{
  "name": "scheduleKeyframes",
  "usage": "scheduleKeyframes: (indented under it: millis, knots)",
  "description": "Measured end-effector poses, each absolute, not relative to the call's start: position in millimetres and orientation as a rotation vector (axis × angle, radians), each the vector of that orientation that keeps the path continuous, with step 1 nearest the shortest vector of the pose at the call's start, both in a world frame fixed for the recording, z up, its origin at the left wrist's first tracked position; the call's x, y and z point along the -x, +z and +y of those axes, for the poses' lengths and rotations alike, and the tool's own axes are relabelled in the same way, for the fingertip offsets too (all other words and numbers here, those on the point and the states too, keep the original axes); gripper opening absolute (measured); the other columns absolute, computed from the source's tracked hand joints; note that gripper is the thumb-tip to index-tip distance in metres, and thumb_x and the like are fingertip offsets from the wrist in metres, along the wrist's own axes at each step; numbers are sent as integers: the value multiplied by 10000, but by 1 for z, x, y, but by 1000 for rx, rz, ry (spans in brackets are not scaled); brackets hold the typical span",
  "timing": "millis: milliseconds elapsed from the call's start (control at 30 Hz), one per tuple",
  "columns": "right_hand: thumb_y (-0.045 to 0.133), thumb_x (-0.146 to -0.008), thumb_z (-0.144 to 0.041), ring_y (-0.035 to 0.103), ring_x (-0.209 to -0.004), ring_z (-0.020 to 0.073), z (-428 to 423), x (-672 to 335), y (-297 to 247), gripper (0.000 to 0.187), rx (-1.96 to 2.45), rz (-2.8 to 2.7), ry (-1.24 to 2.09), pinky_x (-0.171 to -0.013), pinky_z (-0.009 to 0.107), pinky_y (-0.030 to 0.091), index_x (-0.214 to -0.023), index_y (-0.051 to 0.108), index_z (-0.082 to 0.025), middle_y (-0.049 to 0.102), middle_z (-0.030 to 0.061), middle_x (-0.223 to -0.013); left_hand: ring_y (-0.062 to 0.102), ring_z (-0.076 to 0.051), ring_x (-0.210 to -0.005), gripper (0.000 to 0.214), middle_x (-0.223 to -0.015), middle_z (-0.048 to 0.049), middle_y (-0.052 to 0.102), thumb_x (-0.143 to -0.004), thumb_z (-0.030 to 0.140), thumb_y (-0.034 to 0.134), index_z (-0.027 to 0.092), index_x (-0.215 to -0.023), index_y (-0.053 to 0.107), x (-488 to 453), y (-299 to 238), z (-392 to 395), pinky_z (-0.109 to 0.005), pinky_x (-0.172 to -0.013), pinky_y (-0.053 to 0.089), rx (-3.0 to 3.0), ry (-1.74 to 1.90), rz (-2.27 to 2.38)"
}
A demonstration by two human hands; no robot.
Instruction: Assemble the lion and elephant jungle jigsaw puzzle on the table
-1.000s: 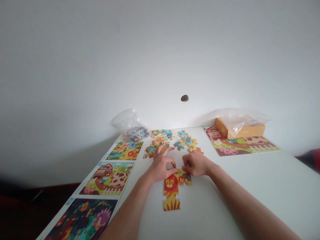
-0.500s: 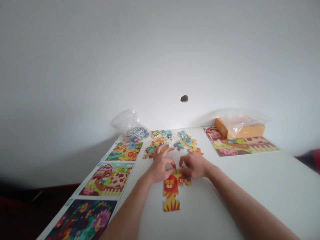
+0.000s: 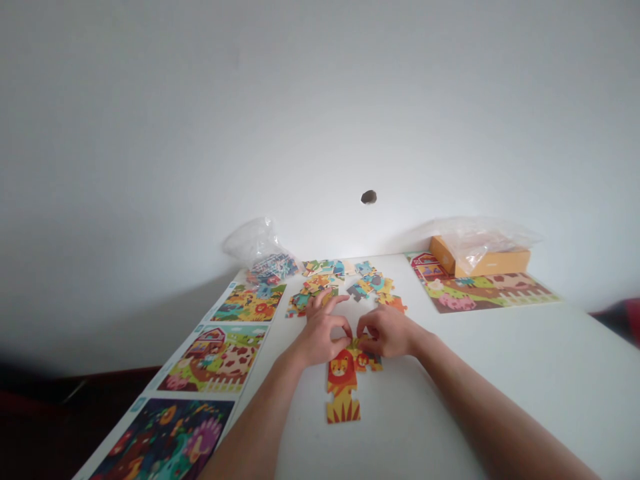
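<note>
The left hand [image 3: 320, 337] and right hand [image 3: 387, 331] curl their fingers [image 3: 363, 330] closed onto the lion jigsaw pieces [image 3: 343, 380] on the white surface [image 3: 450, 380], where a slip could knock the joined pieces apart.

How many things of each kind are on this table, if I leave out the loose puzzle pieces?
Picture scenes: 4
Plastic bags: 2
Cardboard box: 1
Partly built lion puzzle: 1
Total: 8
</note>
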State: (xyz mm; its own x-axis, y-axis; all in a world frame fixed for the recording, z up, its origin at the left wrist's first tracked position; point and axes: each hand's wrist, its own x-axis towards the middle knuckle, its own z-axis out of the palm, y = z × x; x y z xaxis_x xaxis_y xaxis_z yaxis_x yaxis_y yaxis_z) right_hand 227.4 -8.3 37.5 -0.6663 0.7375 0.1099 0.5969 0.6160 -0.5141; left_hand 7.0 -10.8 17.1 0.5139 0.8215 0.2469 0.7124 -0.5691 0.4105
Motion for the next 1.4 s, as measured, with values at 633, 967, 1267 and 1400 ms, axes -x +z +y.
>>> scheduleKeyframes:
  millis: [633, 967, 1267, 1400]
  knots:
    - [666, -761, -244, 528, -561, 94, -4, -231, 34, 159, 1035, -2525, 693, -569, 202, 361, -884, 761, -214, 649, -27, -638, 192, -369, -1445, 60, -1472, 41, 474, -701, 316, 802, 299, -738, 758, -8, 18, -12, -610, -1176, 151, -2504, 584, 1311]
    - [662, -752, -235, 536, -561, 92, -5, -229, 33, 168, 1039, -2536, 700, -558, 193, 356, -892, 754, -212, 648, -26, -634, 187, -362, -1450, 52, -1473, 40, 477, -720, 234, 757, 285, -732, 752, -9, 18, -12, -613, -1176, 144, -2493, 576, 1318]
    - [657, -756, -229, 542, -569, 99, -7, -228, 33, 175, 1042, -2538, 693, -560, 196, 353, -899, 755, -212, 659, -18, -645, 183, -372, -1452, 51, -1479, 28, 471, -722, 227, 755, 276, -735, 754, -8, 18, -11, -626, -1177, 141, -2500, 578, 1308]
    - [641, -753, -208, 541, -562, 105, -8, -226, 33, 177, 1050, -2535, 681, -548, 200, 346, -892, 750, -208, 658, -14, -639, 182, -372, -1453, 54, -1481, 34, 469, -730, 227, 757, 279, -741, 750, -8, 16, -11, -635, -1172, 145, -2510, 578, 1301]
